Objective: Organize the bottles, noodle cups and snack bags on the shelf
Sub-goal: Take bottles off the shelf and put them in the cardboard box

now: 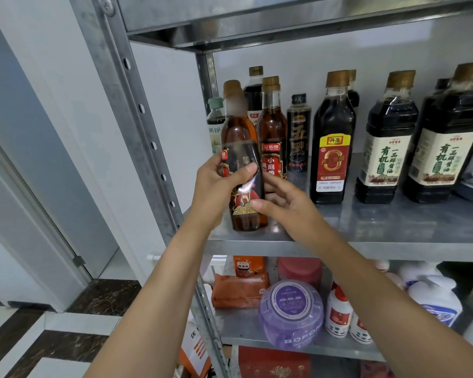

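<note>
Gripping amber oil bottle (241, 148) with left hand (219, 184) and right hand (287, 208) at shelf (366, 241) front-left edge; we see room rightward.

metal shelf (393, 225), dark sauce bottles (331, 148) standing upright

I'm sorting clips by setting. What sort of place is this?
Probably a home pantry or storeroom, perhaps a shop's back room. A metal rack holds soy sauce bottles and a vinegar bottle; the left hand and right hand grip an amber bottle; household cleaners sit on the shelf below.
</note>
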The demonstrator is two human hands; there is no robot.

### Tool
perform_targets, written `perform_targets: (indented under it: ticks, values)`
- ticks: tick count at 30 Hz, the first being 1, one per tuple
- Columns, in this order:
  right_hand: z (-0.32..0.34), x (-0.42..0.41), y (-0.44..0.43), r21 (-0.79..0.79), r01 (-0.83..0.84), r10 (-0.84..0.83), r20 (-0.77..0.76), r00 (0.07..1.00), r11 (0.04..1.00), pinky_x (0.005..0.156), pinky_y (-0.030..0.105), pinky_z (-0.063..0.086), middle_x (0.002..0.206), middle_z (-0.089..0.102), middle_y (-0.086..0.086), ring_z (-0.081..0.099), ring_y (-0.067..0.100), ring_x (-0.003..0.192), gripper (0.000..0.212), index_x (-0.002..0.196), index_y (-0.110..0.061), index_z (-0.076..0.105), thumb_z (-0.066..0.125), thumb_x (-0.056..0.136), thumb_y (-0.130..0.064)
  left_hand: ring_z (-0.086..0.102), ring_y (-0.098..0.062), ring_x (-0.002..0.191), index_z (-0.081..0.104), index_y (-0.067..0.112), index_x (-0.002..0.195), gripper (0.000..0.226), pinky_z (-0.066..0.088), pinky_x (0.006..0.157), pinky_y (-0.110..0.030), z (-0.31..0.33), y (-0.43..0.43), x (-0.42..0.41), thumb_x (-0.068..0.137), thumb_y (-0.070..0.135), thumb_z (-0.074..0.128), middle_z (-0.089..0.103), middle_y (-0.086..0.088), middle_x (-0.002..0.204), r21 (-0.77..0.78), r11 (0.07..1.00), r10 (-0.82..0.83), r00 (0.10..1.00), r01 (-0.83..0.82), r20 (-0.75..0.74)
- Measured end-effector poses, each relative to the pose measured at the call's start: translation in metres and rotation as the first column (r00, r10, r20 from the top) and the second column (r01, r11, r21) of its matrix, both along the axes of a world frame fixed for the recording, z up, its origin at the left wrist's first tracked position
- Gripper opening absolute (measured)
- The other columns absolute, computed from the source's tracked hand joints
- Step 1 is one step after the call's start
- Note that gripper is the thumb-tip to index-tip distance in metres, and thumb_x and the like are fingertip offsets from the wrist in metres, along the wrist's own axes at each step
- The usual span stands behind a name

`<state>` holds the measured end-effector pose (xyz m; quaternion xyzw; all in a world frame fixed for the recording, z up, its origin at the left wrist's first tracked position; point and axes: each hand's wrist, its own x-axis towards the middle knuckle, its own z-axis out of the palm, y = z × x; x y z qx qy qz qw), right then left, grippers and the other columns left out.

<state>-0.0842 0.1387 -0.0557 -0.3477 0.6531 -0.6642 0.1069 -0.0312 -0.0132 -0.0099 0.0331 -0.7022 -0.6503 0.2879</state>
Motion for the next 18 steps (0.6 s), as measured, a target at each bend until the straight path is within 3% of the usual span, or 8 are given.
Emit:
perform_targets:
  ticks: [4,6,9,10,12,14,16,18]
  values:
    - [0.002,0.033,-0.006,-0.077,0.162,-0.166,-0.047,0.985,0.984,0.102,0.033,0.052,0.128,0.061,-0.018,0.060,0.004,0.119,0.062,0.138,-0.043,0.047,0.075,0.084,-0.042,0.074,-0.026,0.096,0.066,0.010,0.118,0.037,0.060,0.086,-0.037,0.012,0.007,0.005,0.083,0.011,0.078,0.076,-0.010,0.105,0.051,0.999,0.006,1.000,-0.005,-0.025]
    - [-0.003,0.052,-0.012,-0.031,0.264,-0.265,-0.125,0.956,0.964,0.099,0.024,0.051,0.130,0.057,-0.016,0.057,-0.001,0.117,0.065,0.142,-0.044,0.040,0.074,0.087,-0.038,0.075,-0.024,0.091,0.065,0.011,0.118,0.043,0.061,0.084,-0.039,0.012,0.016,0.006,0.079,0.014,0.083,0.076,-0.009,0.103,0.079,0.995,0.054,0.998,-0.052,-0.019]
    - [-0.011,0.068,-0.016,0.001,0.424,-0.418,-0.173,0.892,0.906,0.096,0.030,0.054,0.127,0.058,-0.012,0.059,0.004,0.113,0.070,0.148,-0.040,0.036,0.069,0.086,-0.046,0.074,-0.020,0.093,0.056,0.016,0.126,0.060,0.062,0.083,-0.037,0.008,0.029,0.009,0.075,0.021,0.087,0.072,-0.005,0.108,0.060,0.996,0.069,0.997,-0.070,0.027]
    - [-0.013,0.069,-0.015,0.008,0.444,-0.436,-0.171,0.884,0.896,0.093,0.031,0.056,0.123,0.060,-0.012,0.061,0.004,0.109,0.066,0.146,-0.039,0.039,0.067,0.086,-0.047,0.073,-0.017,0.095,0.051,0.018,0.131,0.066,0.062,0.081,-0.032,0.006,0.032,0.010,0.075,0.023,0.087,0.069,-0.002,0.111,0.027,0.998,0.063,0.996,-0.064,0.055]
    - [-0.012,0.071,-0.009,-0.015,0.421,-0.419,-0.117,0.900,0.907,0.084,0.017,0.055,0.114,0.064,-0.015,0.063,-0.004,0.100,0.049,0.134,-0.042,0.048,0.068,0.089,-0.041,0.071,-0.012,0.096,0.045,0.020,0.136,0.071,0.060,0.074,-0.022,0.009,0.031,0.013,0.078,0.028,0.084,0.067,0.001,0.113,0.008,1.000,0.025,0.994,-0.026,0.111]
    - [-0.008,0.069,-0.003,-0.071,0.358,-0.360,-0.021,0.933,0.931,0.075,0.006,0.049,0.104,0.065,-0.023,0.062,-0.013,0.093,0.038,0.119,-0.050,0.050,0.069,0.091,-0.033,0.072,-0.014,0.095,0.047,0.019,0.138,0.066,0.059,0.075,-0.025,0.015,0.024,0.016,0.082,0.040,0.076,0.070,-0.003,0.115,0.050,0.997,-0.068,0.986,0.061,0.150]
    - [-0.005,0.066,0.002,-0.122,0.307,-0.298,0.086,0.951,0.944,0.078,0.010,0.050,0.100,0.070,-0.024,0.064,-0.011,0.095,0.030,0.112,-0.050,0.056,0.070,0.091,-0.035,0.069,-0.023,0.105,0.055,0.015,0.136,0.062,0.056,0.090,-0.037,0.018,0.018,0.017,0.086,0.051,0.063,0.071,-0.010,0.118,0.106,0.977,-0.200,0.965,0.184,0.171]
    - [-0.006,0.064,0.003,-0.190,0.241,-0.199,0.215,0.956,0.952,0.092,0.031,0.055,0.108,0.074,-0.012,0.068,0.005,0.104,0.033,0.118,-0.038,0.065,0.072,0.086,-0.044,0.062,-0.033,0.120,0.059,0.012,0.134,0.062,0.051,0.103,-0.046,0.013,0.016,0.017,0.089,0.054,0.056,0.066,-0.018,0.128,0.208,0.932,-0.329,0.933,0.295,0.149]
